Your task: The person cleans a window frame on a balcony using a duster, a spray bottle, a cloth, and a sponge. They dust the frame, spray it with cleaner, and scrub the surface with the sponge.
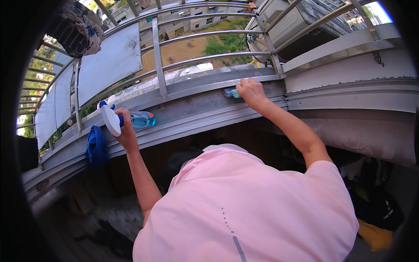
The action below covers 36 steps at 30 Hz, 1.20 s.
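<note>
My left hand [127, 132] is closed around the neck of a spray bottle [143, 120], which has a white and blue trigger head and clear blue liquid inside. The bottle lies tilted over the metal window sill. Beside that hand, a dark blue cloth [97, 147] hangs over the sill and the window track. At the right end of the sill, my right hand [252, 93] grips a small turquoise and grey tool [231, 93] low against the ledge; the fingers hide part of it, and its exact kind cannot be told.
Metal railings [159, 55] rise beyond the sill [199, 100], with a pale panel [111, 62] against them at left. Sliding-window tracks [196, 116] run along the near edge. Printed fabric [93, 31] hangs at upper left. An outdoor air-conditioner unit [284, 29] stands outside at upper right.
</note>
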Available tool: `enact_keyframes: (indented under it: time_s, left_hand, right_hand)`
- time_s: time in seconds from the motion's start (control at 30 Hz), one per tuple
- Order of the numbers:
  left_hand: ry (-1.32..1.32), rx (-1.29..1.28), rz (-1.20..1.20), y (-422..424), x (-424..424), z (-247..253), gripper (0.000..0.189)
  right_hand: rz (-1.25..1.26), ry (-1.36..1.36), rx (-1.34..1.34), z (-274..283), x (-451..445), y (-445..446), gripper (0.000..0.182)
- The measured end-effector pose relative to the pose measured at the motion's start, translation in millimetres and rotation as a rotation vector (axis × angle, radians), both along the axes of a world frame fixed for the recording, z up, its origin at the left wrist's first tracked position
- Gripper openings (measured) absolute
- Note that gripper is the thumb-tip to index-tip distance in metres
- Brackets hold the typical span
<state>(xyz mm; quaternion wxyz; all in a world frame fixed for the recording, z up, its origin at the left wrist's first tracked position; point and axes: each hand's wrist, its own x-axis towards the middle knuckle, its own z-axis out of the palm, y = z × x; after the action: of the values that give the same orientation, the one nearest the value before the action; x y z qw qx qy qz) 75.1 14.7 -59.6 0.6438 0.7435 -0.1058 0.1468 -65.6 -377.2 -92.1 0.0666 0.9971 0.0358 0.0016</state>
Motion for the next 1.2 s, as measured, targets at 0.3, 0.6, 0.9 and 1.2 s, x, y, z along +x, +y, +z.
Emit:
enact_keyframes:
  time_s: [0.3,0.6,0.9,1.2]
  left_hand:
    - [-0.044,-0.110,0.101,38.3,-6.7,53.7,0.009]
    - [-0.043,-0.140,0.260,89.6,-11.7,51.8,0.006]
    - [-0.024,-0.162,0.349,117.8,-26.9,57.8,0.008]
    - [-0.038,-0.138,0.246,138.0,-31.9,55.0,0.006]
  right_hand:
    - [0.215,-0.198,0.207,33.6,42.2,127.3,0.011]
    - [0.082,0.018,0.015,7.5,-3.4,51.5,0.009]
    - [0.311,-0.136,0.308,44.0,86.9,207.2,0.019]
    - [0.326,-0.120,0.336,-24.8,179.0,403.7,0.008]
